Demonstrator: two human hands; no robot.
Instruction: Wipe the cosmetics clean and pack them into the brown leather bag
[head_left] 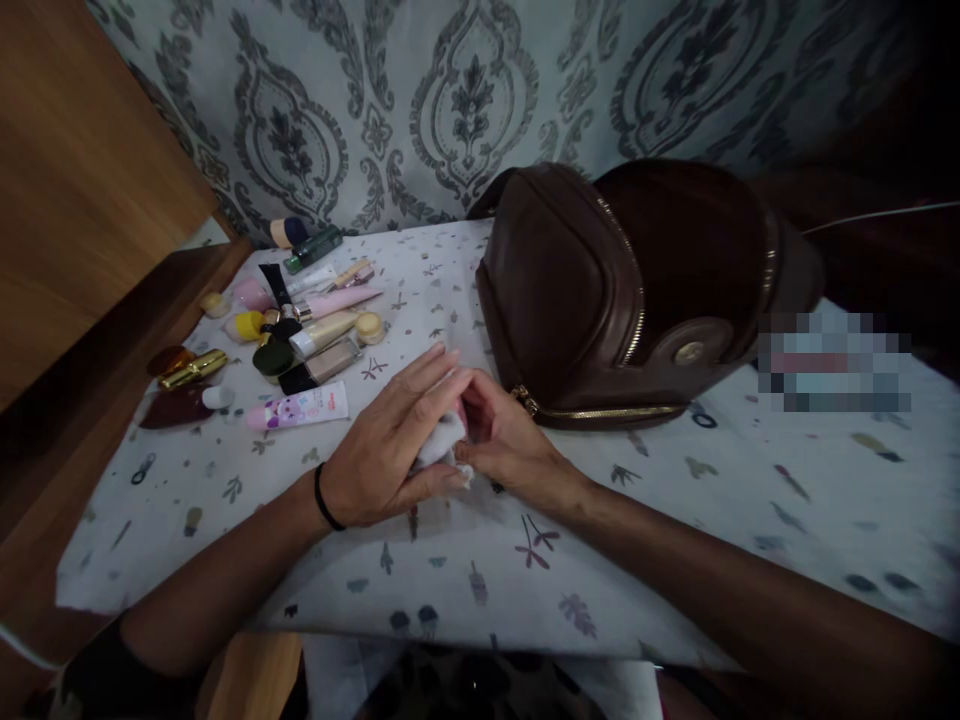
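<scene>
Near the middle of the cloth-covered surface my two hands meet around a crumpled white wipe or tissue [444, 440]. My left hand [394, 437], with a black band at its wrist, is wrapped over the wipe from the left. From the right, my right hand [510, 440] curls its fingers against the wipe, its fingertips touching those of the left. A bit of pink shows between the hands; what it belongs to is hidden. A pink and white tube [300, 408] lies just left of my left hand.
A large brown bag [570, 290] stands behind my right hand. Several cosmetics, among them a green bottle [313, 250], a yellow-capped item [246, 326] and a gold tube [193, 370], lie on the left. A patterned curtain [472, 100] hangs behind; a blurred patch [836, 362] is at right.
</scene>
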